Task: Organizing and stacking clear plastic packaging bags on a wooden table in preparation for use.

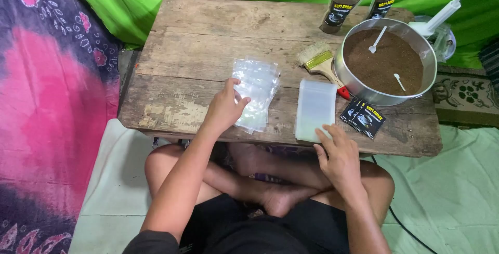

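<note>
My left hand rests on a loose pile of clear plastic pouches on the low wooden table, thumb and fingers pressing its left edge. My right hand touches the near edge of a neat stack of milky plastic bags with its fingertips. Neither hand has lifted anything. Small black printed labels lie fanned to the right of that stack.
A round metal pan of brown powder holds two white spoons. A brush with a red handle lies beside it. Two filled pouches stand at the back. A white lamp arm rises at right. Green cloth hangs behind.
</note>
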